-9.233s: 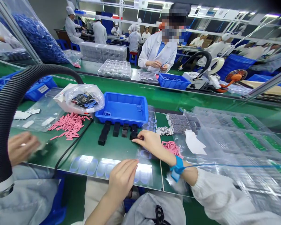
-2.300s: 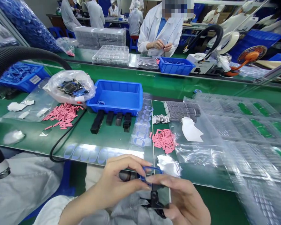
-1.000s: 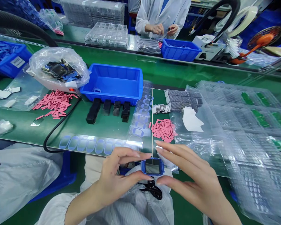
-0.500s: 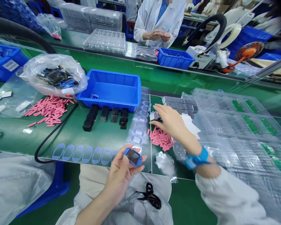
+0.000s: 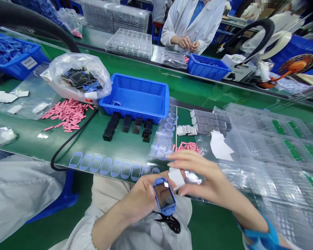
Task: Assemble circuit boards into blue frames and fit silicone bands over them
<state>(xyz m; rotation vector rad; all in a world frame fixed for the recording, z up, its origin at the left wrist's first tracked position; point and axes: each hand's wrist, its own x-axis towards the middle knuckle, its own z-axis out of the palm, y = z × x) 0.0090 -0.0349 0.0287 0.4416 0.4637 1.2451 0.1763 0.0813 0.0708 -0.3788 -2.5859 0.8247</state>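
My left hand (image 5: 142, 194) grips a blue plastic frame (image 5: 159, 207) with a dark rectangular screen set in it, tilted above my lap. Close beside it, my right hand (image 5: 202, 175) has a thin white square piece (image 5: 176, 178) between thumb and fingers; part of its grip is hidden. Behind the right hand lie pink strips (image 5: 187, 147) and a row of white squares (image 5: 187, 130). Along the bench edge runs a line of translucent oval rings (image 5: 116, 168).
A blue bin (image 5: 138, 99) stands at the back, with stacks of dark screens (image 5: 111, 126) before it. Left are a bag of parts (image 5: 79, 81) and a pink strip pile (image 5: 67, 114). Clear trays (image 5: 263, 146) fill the right. A co-worker (image 5: 191, 26) sits across.
My right hand has come back from the white squares toward my left hand, bringing a white square piece. The blue frame is turned more upright and sits lower. The view has shifted.
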